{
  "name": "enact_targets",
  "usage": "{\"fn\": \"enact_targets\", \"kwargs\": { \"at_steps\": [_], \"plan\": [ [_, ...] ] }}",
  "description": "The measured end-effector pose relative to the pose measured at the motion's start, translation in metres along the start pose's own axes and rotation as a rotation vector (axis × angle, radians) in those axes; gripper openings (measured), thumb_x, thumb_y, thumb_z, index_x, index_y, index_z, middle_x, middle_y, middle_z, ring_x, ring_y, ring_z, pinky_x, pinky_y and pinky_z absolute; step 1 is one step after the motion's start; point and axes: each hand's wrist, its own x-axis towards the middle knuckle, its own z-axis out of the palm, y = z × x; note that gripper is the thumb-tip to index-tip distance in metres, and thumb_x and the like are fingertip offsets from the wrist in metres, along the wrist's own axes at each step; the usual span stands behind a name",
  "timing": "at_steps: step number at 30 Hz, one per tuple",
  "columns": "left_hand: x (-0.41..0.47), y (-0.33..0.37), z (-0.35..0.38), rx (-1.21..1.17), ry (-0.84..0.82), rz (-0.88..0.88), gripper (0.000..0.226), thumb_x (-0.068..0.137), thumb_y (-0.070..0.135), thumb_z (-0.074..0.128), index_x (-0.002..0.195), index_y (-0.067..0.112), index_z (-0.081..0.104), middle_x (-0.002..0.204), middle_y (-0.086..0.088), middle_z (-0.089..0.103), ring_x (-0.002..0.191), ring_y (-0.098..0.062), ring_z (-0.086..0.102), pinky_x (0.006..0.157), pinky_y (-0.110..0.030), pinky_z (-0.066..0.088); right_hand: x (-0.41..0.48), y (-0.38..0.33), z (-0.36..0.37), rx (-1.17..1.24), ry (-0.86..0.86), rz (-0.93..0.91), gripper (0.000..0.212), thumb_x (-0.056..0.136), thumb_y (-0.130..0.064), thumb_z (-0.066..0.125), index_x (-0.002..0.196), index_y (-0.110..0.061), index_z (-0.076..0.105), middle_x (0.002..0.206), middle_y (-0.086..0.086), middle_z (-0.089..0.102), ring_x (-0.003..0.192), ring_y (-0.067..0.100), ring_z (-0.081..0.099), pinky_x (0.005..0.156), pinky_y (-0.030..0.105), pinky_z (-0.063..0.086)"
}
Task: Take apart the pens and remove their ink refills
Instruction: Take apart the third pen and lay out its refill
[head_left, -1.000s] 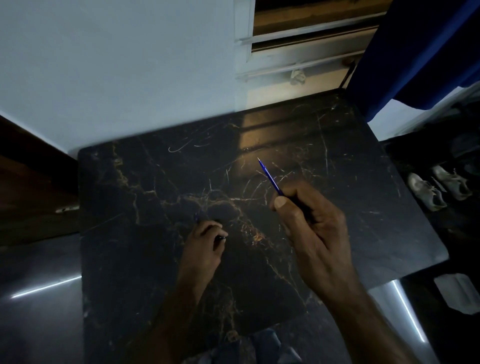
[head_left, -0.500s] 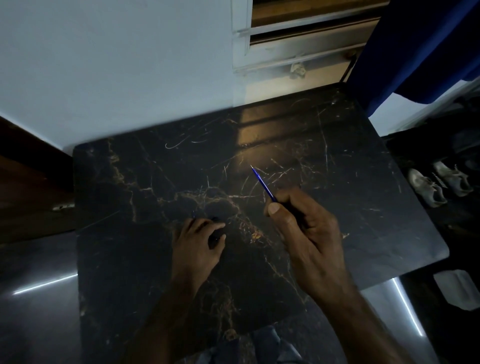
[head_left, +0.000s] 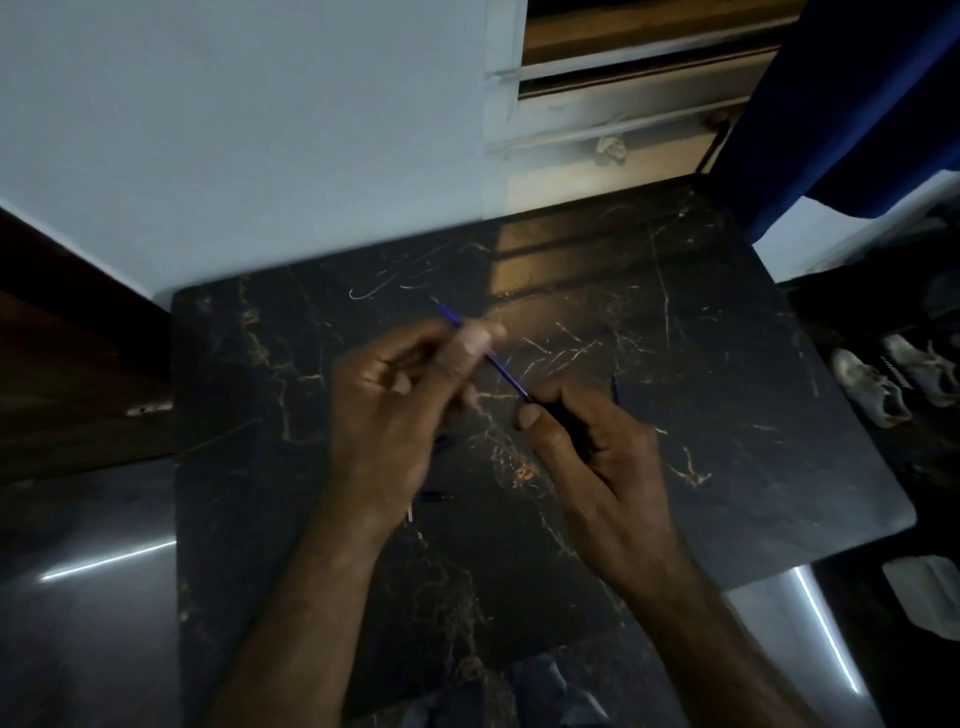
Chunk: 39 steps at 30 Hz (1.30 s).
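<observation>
Near the dark marble tabletop's (head_left: 727, 364) far edge, the left hand (head_left: 395, 415) had risen to pinch the thin blue ink refill (head_left: 501, 370); the right hand (head_left: 587, 441) gripped the black pen barrel (head_left: 563, 423), ready for extraction.

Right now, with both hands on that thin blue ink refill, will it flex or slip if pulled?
The blue ink refill is a very thin tube, so it probably bends if pulled sideways. It looks smooth, so the left hand pinching near its tip may slip. The right hand grips the dark barrel, so a straight pull seems safest.
</observation>
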Motion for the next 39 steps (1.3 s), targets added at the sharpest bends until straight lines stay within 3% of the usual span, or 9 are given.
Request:
{"fn": "enact_targets", "kwargs": {
  "at_steps": [5, 7, 9, 12, 15, 19, 24, 33, 39],
  "plan": [
    [0.023, -0.016, -0.054, -0.303, 0.267, -0.140, 0.015, 0.104, 0.025, 0.070, 0.103, 0.024, 0.085, 0.090, 0.008, 0.078, 0.065, -0.003, 0.064, 0.053, -0.021, 0.051, -0.009, 0.008, -0.004, 0.037, 0.009, 0.039, 0.022, 0.108, -0.027, 0.055, 0.092, -0.019, 0.067, 0.077, -0.002, 0.058, 0.065, 0.018, 0.055, 0.058, 0.034, 0.046],
    [0.019, -0.039, -0.065, -0.124, 0.239, -0.256, 0.011, 0.100, 0.030, 0.077, 0.101, 0.023, 0.085, 0.085, 0.005, 0.077, 0.066, -0.004, 0.066, 0.054, -0.020, 0.054, -0.012, 0.011, -0.005, 0.057, 0.018, 0.063, 0.022, 0.107, -0.026, 0.055, 0.093, -0.016, 0.068, 0.077, -0.002, 0.059, 0.066, 0.019, 0.056, 0.059, 0.038, 0.047],
    [0.000, -0.073, -0.057, 0.142, 0.082, -0.410, 0.012, 0.094, 0.033, 0.083, 0.096, 0.021, 0.085, 0.079, 0.002, 0.076, 0.064, -0.007, 0.067, 0.055, -0.019, 0.055, -0.012, 0.013, -0.005, 0.056, 0.022, 0.067, 0.022, 0.107, -0.026, 0.055, 0.094, -0.014, 0.069, 0.078, -0.002, 0.060, 0.068, 0.020, 0.058, 0.060, 0.043, 0.047],
    [-0.040, -0.124, -0.036, 0.350, -0.032, -0.594, 0.008, 0.099, 0.020, 0.080, 0.097, 0.028, 0.080, 0.068, 0.007, 0.076, 0.061, -0.011, 0.069, 0.053, -0.022, 0.056, -0.010, 0.013, -0.005, 0.043, 0.024, 0.063, 0.023, 0.107, -0.026, 0.055, 0.096, -0.012, 0.070, 0.080, -0.001, 0.061, 0.069, 0.021, 0.058, 0.061, 0.043, 0.048],
    [-0.070, -0.154, -0.029, 0.526, -0.010, -0.547, 0.006, 0.100, 0.020, 0.078, 0.102, 0.026, 0.078, 0.071, 0.008, 0.078, 0.053, -0.007, 0.071, 0.050, -0.023, 0.059, -0.008, 0.013, -0.005, 0.044, 0.025, 0.083, 0.024, 0.107, -0.027, 0.055, 0.095, -0.012, 0.069, 0.078, -0.001, 0.061, 0.068, 0.019, 0.057, 0.060, 0.035, 0.047],
    [-0.103, -0.168, -0.023, 0.399, 0.012, -0.631, 0.014, 0.105, 0.017, 0.072, 0.101, 0.029, 0.075, 0.082, 0.009, 0.079, 0.059, -0.010, 0.075, 0.054, -0.030, 0.065, -0.009, 0.015, -0.008, 0.066, 0.029, 0.077, 0.023, 0.107, -0.023, 0.054, 0.093, -0.011, 0.068, 0.077, 0.000, 0.060, 0.066, 0.017, 0.056, 0.060, 0.029, 0.045],
    [-0.116, -0.177, -0.032, 0.509, -0.006, -0.560, 0.019, 0.105, 0.014, 0.070, 0.110, 0.032, 0.072, 0.097, 0.008, 0.078, 0.083, 0.001, 0.073, 0.076, -0.026, 0.063, -0.009, 0.016, -0.004, 0.067, 0.020, 0.074, 0.021, 0.106, -0.020, 0.055, 0.094, -0.010, 0.069, 0.080, -0.001, 0.061, 0.070, 0.021, 0.060, 0.062, 0.037, 0.049],
    [-0.106, -0.179, -0.034, 0.513, -0.019, -0.534, 0.021, 0.105, 0.017, 0.070, 0.111, 0.037, 0.070, 0.107, 0.017, 0.075, 0.094, 0.006, 0.072, 0.078, -0.029, 0.065, -0.004, 0.017, -0.001, 0.047, 0.010, 0.069, 0.022, 0.107, -0.021, 0.054, 0.095, -0.010, 0.069, 0.079, -0.002, 0.060, 0.066, 0.015, 0.056, 0.060, 0.023, 0.045],
    [-0.092, -0.178, -0.034, 0.480, -0.011, -0.512, 0.016, 0.105, 0.017, 0.070, 0.117, 0.027, 0.074, 0.094, 0.009, 0.076, 0.081, -0.005, 0.072, 0.066, -0.030, 0.065, -0.004, 0.018, -0.001, 0.039, 0.000, 0.078, 0.022, 0.107, -0.021, 0.053, 0.095, -0.011, 0.069, 0.081, -0.002, 0.061, 0.068, 0.011, 0.057, 0.062, 0.019, 0.045]
  ]
}}
